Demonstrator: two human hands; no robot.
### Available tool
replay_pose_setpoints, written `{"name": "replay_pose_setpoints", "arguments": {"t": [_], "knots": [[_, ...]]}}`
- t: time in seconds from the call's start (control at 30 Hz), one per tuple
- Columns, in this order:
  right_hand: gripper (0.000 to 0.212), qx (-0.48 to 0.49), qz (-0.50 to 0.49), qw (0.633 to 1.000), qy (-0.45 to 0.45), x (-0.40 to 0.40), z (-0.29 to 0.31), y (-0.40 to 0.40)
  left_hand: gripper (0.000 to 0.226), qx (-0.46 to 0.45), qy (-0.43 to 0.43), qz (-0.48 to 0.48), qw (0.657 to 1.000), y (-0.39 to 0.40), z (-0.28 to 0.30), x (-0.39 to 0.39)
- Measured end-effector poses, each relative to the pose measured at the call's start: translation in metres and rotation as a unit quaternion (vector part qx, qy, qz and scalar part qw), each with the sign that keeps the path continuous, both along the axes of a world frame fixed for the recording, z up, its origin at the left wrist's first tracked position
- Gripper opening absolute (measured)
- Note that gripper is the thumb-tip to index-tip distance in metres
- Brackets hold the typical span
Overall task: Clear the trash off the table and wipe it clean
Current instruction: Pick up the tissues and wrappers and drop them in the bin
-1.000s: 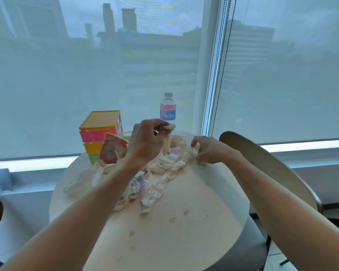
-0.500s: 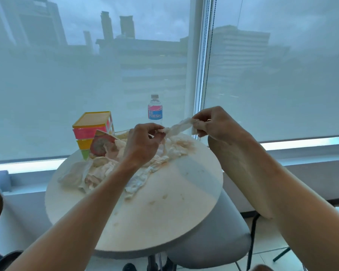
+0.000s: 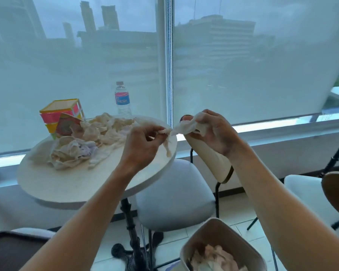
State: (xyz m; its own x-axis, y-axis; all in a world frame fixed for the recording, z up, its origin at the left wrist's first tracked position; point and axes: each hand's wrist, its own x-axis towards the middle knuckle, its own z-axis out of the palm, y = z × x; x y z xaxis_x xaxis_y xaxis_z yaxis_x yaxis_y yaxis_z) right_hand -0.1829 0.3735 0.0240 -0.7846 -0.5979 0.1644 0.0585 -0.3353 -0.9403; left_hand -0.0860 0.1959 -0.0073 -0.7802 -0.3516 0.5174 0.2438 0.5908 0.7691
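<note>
A round pale table (image 3: 70,184) carries a heap of crumpled, stained tissues (image 3: 90,141) across its far half. Off the table's right edge, my left hand (image 3: 143,147) and my right hand (image 3: 211,132) both pinch one stained tissue (image 3: 184,129) stretched between them, a strip of it dangling under the left fingers. Below, at the bottom of the view, stands a beige trash bin (image 3: 219,249) with tissues inside it. Brownish stains mark the tabletop near the heap.
A colourful box (image 3: 61,112) and a red snack packet (image 3: 67,126) stand at the table's far left, a water bottle (image 3: 122,100) behind on the sill. A grey cushioned chair (image 3: 174,192) sits right of the table, another chair (image 3: 335,192) at far right, a dark tray (image 3: 10,249) bottom left.
Both hands lifted one tissue off the heap and carried it right, past the table's edge. The view swung down and right, bringing the trash bin into sight.
</note>
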Motion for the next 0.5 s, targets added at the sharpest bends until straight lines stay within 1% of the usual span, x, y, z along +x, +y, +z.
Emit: {"name": "replay_pose_setpoints", "arguments": {"t": [0.1, 0.2, 0.33, 0.43, 0.5], "knots": [[0.022, 0.036, -0.032, 0.999, -0.024, 0.005, -0.029, 0.026, 0.008, 0.002, -0.015, -0.016, 1.0, 0.032, -0.017, 0.009], [0.023, 0.093, -0.06, 0.994, -0.009, 0.009, -0.063, 0.048, 0.01, -0.003, -0.038, -0.022, 0.999, 0.06, -0.037, 0.014], [0.011, 0.176, -0.107, 0.979, 0.001, 0.02, -0.112, 0.077, 0.007, -0.008, -0.077, -0.038, 0.996, 0.095, -0.068, 0.02], [0.014, 0.259, -0.138, 0.955, 0.035, 0.025, -0.157, 0.097, 0.004, 0.005, -0.108, -0.042, 0.993, 0.117, -0.094, 0.022], [0.012, 0.323, -0.138, 0.935, 0.05, 0.03, -0.191, 0.109, 0.009, 0.008, -0.134, -0.028, 0.991, 0.13, -0.111, 0.026]]}}
